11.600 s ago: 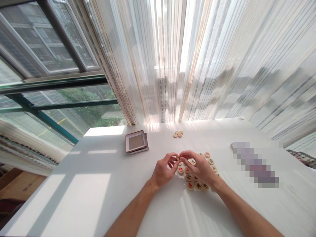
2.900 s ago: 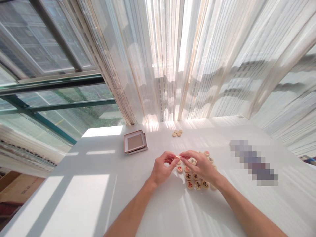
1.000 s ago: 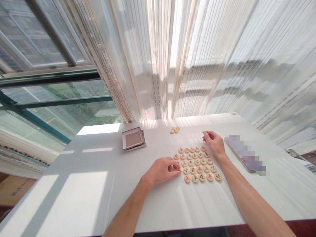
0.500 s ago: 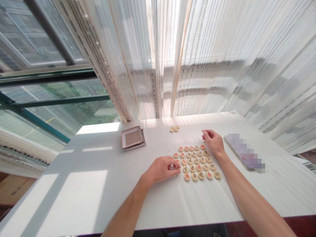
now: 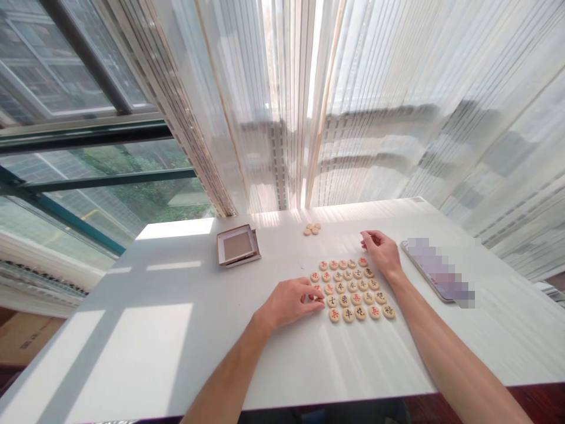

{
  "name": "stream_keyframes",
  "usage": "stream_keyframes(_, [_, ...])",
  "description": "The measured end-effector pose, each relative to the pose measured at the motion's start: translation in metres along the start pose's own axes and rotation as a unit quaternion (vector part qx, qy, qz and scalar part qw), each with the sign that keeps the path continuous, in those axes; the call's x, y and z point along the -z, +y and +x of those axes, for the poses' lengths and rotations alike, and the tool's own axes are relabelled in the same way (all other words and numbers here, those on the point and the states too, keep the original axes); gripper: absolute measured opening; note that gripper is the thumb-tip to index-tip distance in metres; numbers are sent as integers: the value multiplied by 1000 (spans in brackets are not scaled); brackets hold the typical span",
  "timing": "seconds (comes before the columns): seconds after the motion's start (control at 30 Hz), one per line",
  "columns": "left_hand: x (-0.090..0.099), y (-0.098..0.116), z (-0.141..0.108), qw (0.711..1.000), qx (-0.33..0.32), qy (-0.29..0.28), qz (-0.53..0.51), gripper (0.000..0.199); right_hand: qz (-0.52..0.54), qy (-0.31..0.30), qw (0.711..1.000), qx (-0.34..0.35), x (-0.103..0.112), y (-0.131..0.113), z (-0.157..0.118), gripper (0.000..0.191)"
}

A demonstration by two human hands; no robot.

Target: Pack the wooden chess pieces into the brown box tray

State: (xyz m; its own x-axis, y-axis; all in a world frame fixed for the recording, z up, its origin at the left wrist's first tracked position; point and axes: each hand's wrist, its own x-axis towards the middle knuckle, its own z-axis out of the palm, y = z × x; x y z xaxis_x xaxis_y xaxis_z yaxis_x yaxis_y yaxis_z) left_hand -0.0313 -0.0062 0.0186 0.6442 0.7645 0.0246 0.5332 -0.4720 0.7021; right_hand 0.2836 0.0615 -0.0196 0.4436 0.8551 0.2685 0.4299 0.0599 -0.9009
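Observation:
Round wooden Chinese chess pieces (image 5: 352,286), marked in red or black characters, lie face up in several rows on the white table (image 5: 212,365). My left hand (image 5: 293,301) rests at the left end of these rows. Its thumb and forefinger close around a chess piece there, mostly hidden by the fingers. Just past the far right corner of the rows is my right hand (image 5: 383,252), its fingers curled in and thumb against forefinger. No piece shows in it. Farther back sits a small cluster of blank-looking pieces (image 5: 315,232).
An open shallow box (image 5: 219,250) stands at the back left, seemingly on its lid. To the right of my right arm lies a phone-like slab (image 5: 424,268), partly blurred. Sheer curtains (image 5: 353,135) hang behind the table, and a window (image 5: 132,194) is at the left.
My left fingers have shifted very slightly at the left end of the rows. The right hand and the laid-out pieces stay in place.

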Motion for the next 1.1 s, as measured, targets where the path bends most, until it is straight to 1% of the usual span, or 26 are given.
stream_keyframes(0.13, [-1,1,1,1000,3,-2,9,19,-1,0,1000,-1,0,-1,0,45])
stream_keyframes(0.37, [-1,-1,1,1000,-10,4,15,17,-4,-2,1000,-5,1,-3,0,42])
stream_keyframes(0.53, [2,-2,1,1000,-14,4,3,25,-5,0,1000,-7,1,-1,1,43])
stream_keyframes(0.63, [4,-1,0,1000,-13,-10,7,19,-5,2,1000,-6,0,0,1,44])
stream_keyframes(0.73, [5,2,-1,1000,-12,-13,7,16,-6,2,1000,-5,0,-1,0,44])
stream_keyframes(1.0, [5,5,-1,1000,-11,-11,17,15,-6,2,1000,-4,1,-2,-1,48])
stream_keyframes(1.1, [4,4,-1,1000,-11,-5,21,19,-6,2,1000,-4,1,-2,-1,46])
